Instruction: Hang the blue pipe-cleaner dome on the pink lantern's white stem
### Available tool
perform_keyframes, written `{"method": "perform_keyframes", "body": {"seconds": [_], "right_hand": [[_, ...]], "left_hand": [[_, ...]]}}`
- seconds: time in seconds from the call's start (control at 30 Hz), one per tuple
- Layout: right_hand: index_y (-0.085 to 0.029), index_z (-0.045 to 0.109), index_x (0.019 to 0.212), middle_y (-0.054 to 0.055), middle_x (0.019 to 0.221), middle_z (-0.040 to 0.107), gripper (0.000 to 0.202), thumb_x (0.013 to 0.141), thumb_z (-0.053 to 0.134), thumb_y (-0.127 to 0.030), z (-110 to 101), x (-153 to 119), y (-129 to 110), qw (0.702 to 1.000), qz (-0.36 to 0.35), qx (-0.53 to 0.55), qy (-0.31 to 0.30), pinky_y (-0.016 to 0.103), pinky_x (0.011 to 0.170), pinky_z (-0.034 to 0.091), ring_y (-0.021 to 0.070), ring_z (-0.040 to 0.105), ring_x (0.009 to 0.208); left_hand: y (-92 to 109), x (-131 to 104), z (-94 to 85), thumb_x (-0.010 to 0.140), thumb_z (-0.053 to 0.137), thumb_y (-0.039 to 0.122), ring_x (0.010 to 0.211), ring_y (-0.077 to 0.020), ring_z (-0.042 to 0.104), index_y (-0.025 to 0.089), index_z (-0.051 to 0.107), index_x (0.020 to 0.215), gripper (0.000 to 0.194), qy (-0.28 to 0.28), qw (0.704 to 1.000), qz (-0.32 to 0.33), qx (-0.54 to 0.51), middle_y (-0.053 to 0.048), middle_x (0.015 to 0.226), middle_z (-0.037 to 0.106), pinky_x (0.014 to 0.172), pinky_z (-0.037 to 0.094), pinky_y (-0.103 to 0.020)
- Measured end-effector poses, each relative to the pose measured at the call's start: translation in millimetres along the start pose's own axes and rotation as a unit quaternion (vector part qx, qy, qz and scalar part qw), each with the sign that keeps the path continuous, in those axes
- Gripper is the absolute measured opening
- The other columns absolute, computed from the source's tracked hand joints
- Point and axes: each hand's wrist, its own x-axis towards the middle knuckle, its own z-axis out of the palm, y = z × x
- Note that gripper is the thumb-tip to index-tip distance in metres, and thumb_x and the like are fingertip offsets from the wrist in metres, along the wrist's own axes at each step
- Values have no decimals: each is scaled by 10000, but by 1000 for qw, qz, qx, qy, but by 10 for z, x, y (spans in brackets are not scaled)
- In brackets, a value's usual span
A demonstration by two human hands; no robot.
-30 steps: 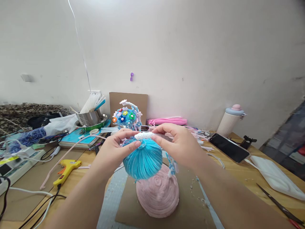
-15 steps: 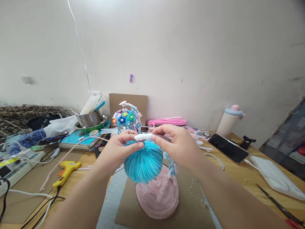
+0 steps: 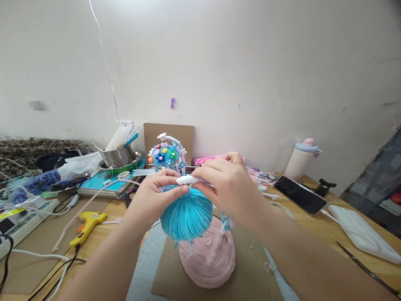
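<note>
Between the fingertips of both hands lies a short white fuzzy stem (image 3: pixel 185 179), held roughly level. My left hand (image 3: pixel 156 193) pinches its left end, thumb below near the top of a ribbed blue ball (image 3: pixel 187 217) of fuzzy strands. My right hand (image 3: pixel 228 183) pinches farther along, its fingers hiding the stem's right end. The ball hangs right under the stem, above a round pink coiled base (image 3: pixel 207 261). Behind my hands rises a curved white stem with a blue ball covered in colourful flowers (image 3: pixel 163 154). How these parts join is hidden.
A yellow glue gun (image 3: pixel 88 228) lies at left near a power strip (image 3: pixel 34 223) and cables. To the right are a phone (image 3: pixel 300 195), a white power bank (image 3: pixel 365 232), scissors (image 3: pixel 366 269) and a bottle (image 3: pixel 302 159). Cardboard (image 3: pixel 169 276) lies under the pink base.
My right hand has shifted left along the white stem, its fingers now curled over it. The ribbed blue ball has swung slightly left. My left hand stays nearly in place.
</note>
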Motion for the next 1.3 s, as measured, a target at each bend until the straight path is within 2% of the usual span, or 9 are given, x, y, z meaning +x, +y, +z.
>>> {"method": "perform_keyframes", "body": {"seconds": [0.33,0.57,0.7,0.97,1.13,1.3], "right_hand": [[-206,677,838,17,812,730,236,938,465,-231,29,-3,-24,998,-24,-51,27,406,811,248,188,599,812],[-202,675,792,18,805,730,223,918,491,-212,32,13,-30,998,-11,-51,35,415,827,249,188,602,810],[-203,678,782,21,791,730,218,913,505,-220,35,22,-36,998,-3,-49,40,412,838,248,185,597,801],[-193,685,749,-7,741,719,173,877,569,-209,87,31,-13,996,-18,-57,73,402,825,253,170,594,747],[-195,692,757,-12,745,720,171,875,569,-206,85,36,-8,996,-19,-53,71,402,829,252,167,597,744],[-199,691,759,-15,738,717,178,880,563,-214,82,37,-11,996,-19,-50,65,409,843,250,167,596,752]], "left_hand": [[-3,-4,11,681,737,411,927,-219,583,262,762,731,159,29,999,20,23,-31,922,634,854,430,-357],[14,-37,18,697,727,424,973,-235,579,267,758,822,203,35,995,55,69,-37,955,640,893,419,-384],[35,-54,-2,694,731,435,1015,-240,568,261,752,863,244,31,995,52,83,-41,1005,630,922,408,-386],[22,4,15,716,718,414,970,-211,576,265,757,848,203,22,997,42,52,-22,967,626,908,403,-357],[1,20,17,713,728,392,1005,-207,563,283,757,866,190,-3,999,33,7,-17,994,621,924,396,-342],[-7,20,28,700,741,373,974,-201,576,260,756,820,166,3,1000,24,-10,-20,970,628,923,399,-346]]}}
